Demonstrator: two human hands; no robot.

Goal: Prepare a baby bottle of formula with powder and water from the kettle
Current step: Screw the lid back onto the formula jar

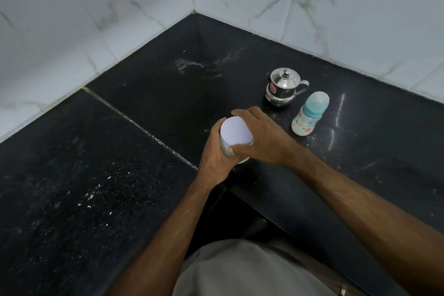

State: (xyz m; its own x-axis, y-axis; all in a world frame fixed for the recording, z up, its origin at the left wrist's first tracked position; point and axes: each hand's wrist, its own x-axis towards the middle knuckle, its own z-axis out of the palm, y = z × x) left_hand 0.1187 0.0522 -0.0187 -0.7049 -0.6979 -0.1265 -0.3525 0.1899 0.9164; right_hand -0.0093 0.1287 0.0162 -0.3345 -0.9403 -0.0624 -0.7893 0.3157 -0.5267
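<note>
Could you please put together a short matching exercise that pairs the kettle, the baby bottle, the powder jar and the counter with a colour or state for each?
Things:
1. kettle
2. baby bottle
3. powder jar
4. counter

Descriptions:
A. black and speckled, set against marble-look wall tiles
B. held by both hands, its white lid on
C. shiny steel, lid with a knob on
D. teal collar under a clear cap, standing untouched

The left hand grips the jar's side; the right hand curls over its lid.

Pairs: 1-C, 2-D, 3-B, 4-A
</note>
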